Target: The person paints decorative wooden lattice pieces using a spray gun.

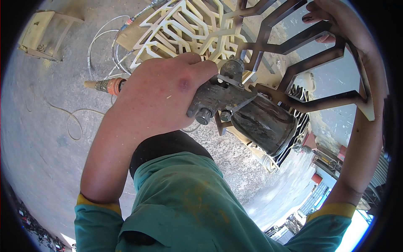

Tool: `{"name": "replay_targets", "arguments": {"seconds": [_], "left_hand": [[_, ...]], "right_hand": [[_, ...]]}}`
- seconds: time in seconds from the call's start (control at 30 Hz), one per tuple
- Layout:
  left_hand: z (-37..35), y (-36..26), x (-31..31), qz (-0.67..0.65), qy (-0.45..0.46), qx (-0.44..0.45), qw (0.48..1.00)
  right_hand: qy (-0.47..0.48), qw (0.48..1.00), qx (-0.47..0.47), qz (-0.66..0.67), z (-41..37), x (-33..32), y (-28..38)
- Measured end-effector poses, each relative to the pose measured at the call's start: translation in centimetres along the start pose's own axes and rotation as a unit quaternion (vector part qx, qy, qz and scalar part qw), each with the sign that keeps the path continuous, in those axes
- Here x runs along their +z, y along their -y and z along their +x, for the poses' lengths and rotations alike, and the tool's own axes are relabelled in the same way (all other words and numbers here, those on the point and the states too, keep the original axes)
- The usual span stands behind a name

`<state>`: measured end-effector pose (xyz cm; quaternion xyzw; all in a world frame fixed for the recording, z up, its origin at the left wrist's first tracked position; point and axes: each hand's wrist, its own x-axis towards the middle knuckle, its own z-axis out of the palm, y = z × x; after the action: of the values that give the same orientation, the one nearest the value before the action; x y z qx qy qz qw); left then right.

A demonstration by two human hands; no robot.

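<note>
My left hand point(166, 90) is closed around the handle of a spray gun point(216, 98), the back of the hand facing me. A dark, paint-smeared metal cup point(266, 126) is attached to the gun and tilts to the lower right. Behind my hand an orange-banded hose fitting point(111, 86) sticks out to the left. At the upper right, my right hand point(342, 19) grips the edge of a branching lattice panel point(289, 44). The panel is dark brown in places and cream in others. Its bars pass close to the gun's front, and my fingertips are darkly stained.
Several cream lattice pieces point(180, 25) lie piled beyond my left hand. A pale hose point(90, 54) loops over the grey concrete floor point(46, 138). At the upper left stands a small cream stool-like frame point(44, 35). Dark slatted pieces stand behind the cup.
</note>
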<state>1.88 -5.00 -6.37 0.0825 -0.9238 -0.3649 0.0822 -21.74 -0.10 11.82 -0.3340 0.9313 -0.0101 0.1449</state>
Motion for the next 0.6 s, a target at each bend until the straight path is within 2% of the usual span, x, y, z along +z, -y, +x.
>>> {"name": "replay_targets", "arguments": {"seconds": [0.03, 0.07, 0.13, 0.17, 0.23, 0.3, 0.33, 0.37, 0.43, 0.47, 0.53, 0.6], "left_hand": [[0.0, -0.1, -0.1, 0.003, 0.007, -0.004, 1.0], [0.0, -0.2, -0.3, 0.006, 0.014, -0.009, 1.0], [-0.1, -0.1, -0.3, 0.003, 0.008, -0.008, 1.0], [-0.2, 0.1, -0.1, -0.003, -0.005, -0.003, 1.0], [-0.6, 0.5, -0.2, -0.019, -0.011, 0.009, 1.0], [-1.0, 1.3, -0.5, -0.04, 0.004, 0.025, 0.999], [-1.2, 1.8, -0.5, -0.055, 0.021, 0.035, 0.998], [-1.3, 2.5, -0.2, -0.072, 0.039, 0.045, 0.996], [-1.3, 3.6, 0.6, -0.1, 0.07, 0.056, 0.991], [-1.3, 4.0, 1.1, -0.113, 0.084, 0.055, 0.989], [-1.2, 4.4, 1.8, -0.132, 0.129, 0.04, 0.982], [-0.8, 4.5, 2.3, -0.144, 0.144, 0.036, 0.978]], "right_hand": [[0.023, 0.997, 0.063, 0.028, 0.7, -0.6, 0.6], [0.067, 0.979, 0.176, 0.078, 2.1, -2.1, 2.6], [0.088, 0.973, 0.188, 0.101, 2.2, -2.4, 2.7], [0.065, 0.991, 0.087, 0.075, 0.9, -1.3, 0.9], [0.063, 0.996, -0.03, 0.064, 0.6, -0.6, -3.0], [0.105, 0.988, -0.061, 0.095, 1.7, -0.9, -6.5], [0.08, 0.988, -0.037, 0.124, -0.1, -0.2, -6.3], [0.032, 0.993, -0.1, 0.051, -1.3, 0.5, -7.2], [0.046, 0.989, -0.131, 0.042, -4.9, 1.4, -8.3], [0.065, 0.988, -0.103, 0.09, -6.8, 1.9, -8.6], [0.104, 0.988, -0.114, 0.026, -9.0, 1.8, -12.3], [0.09, 0.99, -0.082, 0.075, -10.5, 3.0, -17.2]]}}
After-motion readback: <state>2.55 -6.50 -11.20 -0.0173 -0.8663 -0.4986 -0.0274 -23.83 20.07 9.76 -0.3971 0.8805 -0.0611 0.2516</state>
